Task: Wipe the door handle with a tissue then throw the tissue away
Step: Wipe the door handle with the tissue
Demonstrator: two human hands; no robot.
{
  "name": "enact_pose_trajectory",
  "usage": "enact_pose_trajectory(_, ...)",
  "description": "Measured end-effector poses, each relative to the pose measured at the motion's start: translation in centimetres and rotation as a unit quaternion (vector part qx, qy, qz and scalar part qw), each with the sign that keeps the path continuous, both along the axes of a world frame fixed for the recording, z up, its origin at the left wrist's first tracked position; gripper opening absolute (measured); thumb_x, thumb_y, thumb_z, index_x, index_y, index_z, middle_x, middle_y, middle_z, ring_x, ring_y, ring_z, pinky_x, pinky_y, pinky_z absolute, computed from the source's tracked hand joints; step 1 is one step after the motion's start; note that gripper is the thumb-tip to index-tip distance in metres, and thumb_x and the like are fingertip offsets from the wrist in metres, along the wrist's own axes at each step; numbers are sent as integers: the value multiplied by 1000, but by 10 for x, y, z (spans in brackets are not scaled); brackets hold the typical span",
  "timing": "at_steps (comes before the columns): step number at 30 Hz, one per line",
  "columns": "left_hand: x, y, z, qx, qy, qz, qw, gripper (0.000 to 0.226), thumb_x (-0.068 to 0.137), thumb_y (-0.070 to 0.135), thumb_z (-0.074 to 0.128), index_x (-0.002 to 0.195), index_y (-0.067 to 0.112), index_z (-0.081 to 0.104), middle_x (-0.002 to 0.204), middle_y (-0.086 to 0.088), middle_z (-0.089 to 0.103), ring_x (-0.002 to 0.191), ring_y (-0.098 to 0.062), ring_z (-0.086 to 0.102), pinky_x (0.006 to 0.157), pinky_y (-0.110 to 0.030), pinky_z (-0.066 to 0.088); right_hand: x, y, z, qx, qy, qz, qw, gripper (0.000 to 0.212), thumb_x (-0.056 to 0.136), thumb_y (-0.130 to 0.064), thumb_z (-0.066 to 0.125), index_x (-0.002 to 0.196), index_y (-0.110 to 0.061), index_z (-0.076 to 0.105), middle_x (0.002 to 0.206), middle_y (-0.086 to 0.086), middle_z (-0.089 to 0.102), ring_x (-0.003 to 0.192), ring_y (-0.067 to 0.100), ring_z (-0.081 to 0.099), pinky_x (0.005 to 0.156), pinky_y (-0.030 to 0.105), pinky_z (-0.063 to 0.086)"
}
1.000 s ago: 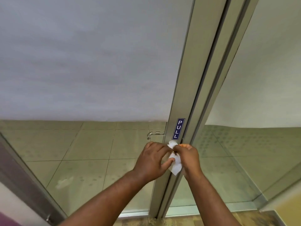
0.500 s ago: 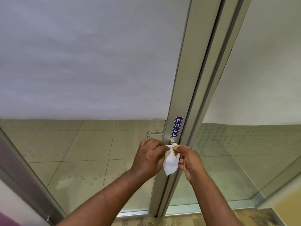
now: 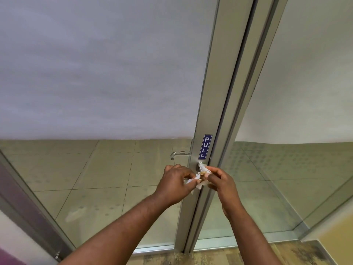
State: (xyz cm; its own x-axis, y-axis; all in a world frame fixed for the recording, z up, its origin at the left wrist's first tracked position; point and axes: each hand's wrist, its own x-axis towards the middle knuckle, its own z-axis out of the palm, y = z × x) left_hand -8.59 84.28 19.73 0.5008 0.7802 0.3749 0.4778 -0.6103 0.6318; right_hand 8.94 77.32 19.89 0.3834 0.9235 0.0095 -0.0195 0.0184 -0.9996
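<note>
Since half a second ago the tissue [image 3: 193,181] went from hanging flat to scrunched up between both hands; my left hand [image 3: 176,183] is pinching one end, my right hand [image 3: 219,181] is pinching the other end right up by the door handle [image 3: 201,165]; the handle sits on the metal door frame [image 3: 212,111], just under the blue PULL sticker [image 3: 205,146].
</note>
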Motion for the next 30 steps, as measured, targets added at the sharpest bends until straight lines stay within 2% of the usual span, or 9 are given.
enact_pose_trajectory(2, 2, 1, 3, -21, -7, 3, 1000, 12, 92, 46, 70, 95, 35, 73, 91, 24, 66, 104, 6, 43, 84, -26, 38, 3, 0, -1, 32, 11, 3, 999, 40, 76, -25, 72, 115, -20, 74, 106, 4, 79, 97, 17, 75, 77, 26, 57)
enact_pose_trajectory(6, 6, 3, 5, -71, -15, 9, 997, 13, 92, 47, 68, 97, 35, 72, 99, 20, 70, 109, -12, 50, 89, -37, 51, 7, 2, -9, 17, 82, 44, 996, 45, 75, -13, 74, 119, -7, 71, 110, 16, 78, 97, 26, 74, 84, 34, 57)
enact_pose_trajectory(9, 7, 3, 4, -70, -23, 5, 997, 15, 92, 44, 68, 102, 34, 73, 101, 18, 72, 108, -13, 53, 93, -41, 53, 9, 1, -15, 4, 128, 61, 990, 40, 75, -12, 75, 115, -6, 74, 111, 22, 76, 87, 24, 73, 83, 38, 56)
enact_pose_trajectory(13, 7, 6, 1, -73, -15, 1, 997, 17, 93, 47, 68, 107, 37, 71, 101, 18, 69, 107, -12, 51, 90, -42, 53, 11, -1, -18, -17, 125, 104, 987, 55, 68, -18, 87, 120, -8, 72, 116, 22, 74, 98, 30, 72, 81, 37, 57)
enact_pose_trajectory(17, 8, 10, -2, -106, -39, -18, 993, 16, 90, 44, 75, 103, 36, 72, 95, 16, 71, 98, -12, 61, 87, -40, 55, 8, 1, -20, -28, 115, 100, 988, 42, 71, -11, 78, 113, -8, 75, 109, 22, 76, 95, 33, 72, 81, 42, 55)
enact_pose_trajectory(22, 4, 15, -7, -147, -97, -33, 984, 19, 88, 28, 81, 99, 41, 72, 85, 16, 70, 84, -4, 64, 78, -27, 52, 12, 0, -27, -39, 187, 88, 978, 35, 77, -11, 70, 110, -2, 75, 107, 25, 74, 89, 31, 68, 76, 40, 57)
enact_pose_trajectory(27, 4, 16, -13, -3, -99, 37, 994, 22, 88, 25, 80, 95, 39, 64, 101, 22, 59, 101, 8, 54, 89, -27, 46, 11, 2, -35, -28, 200, 42, 978, 18, 85, -9, 73, 102, -12, 79, 100, 15, 76, 77, 19, 71, 63, 26, 57)
enact_pose_trajectory(29, 4, 16, -14, 82, -80, 21, 993, 13, 91, 35, 73, 103, 31, 70, 105, 20, 62, 105, 11, 50, 92, -25, 37, 11, 4, -38, -21, 210, 30, 977, 22, 82, -11, 77, 103, -12, 79, 98, 15, 76, 74, 18, 71, 62, 26, 57)
enact_pose_trajectory(30, 5, 16, -15, 111, -52, -2, 992, 22, 92, 43, 69, 110, 30, 70, 110, 18, 64, 107, 7, 51, 93, -24, 34, 12, 6, -40, -15, 224, 32, 974, 28, 79, -12, 80, 108, -11, 77, 100, 16, 76, 75, 19, 71, 64, 28, 58)
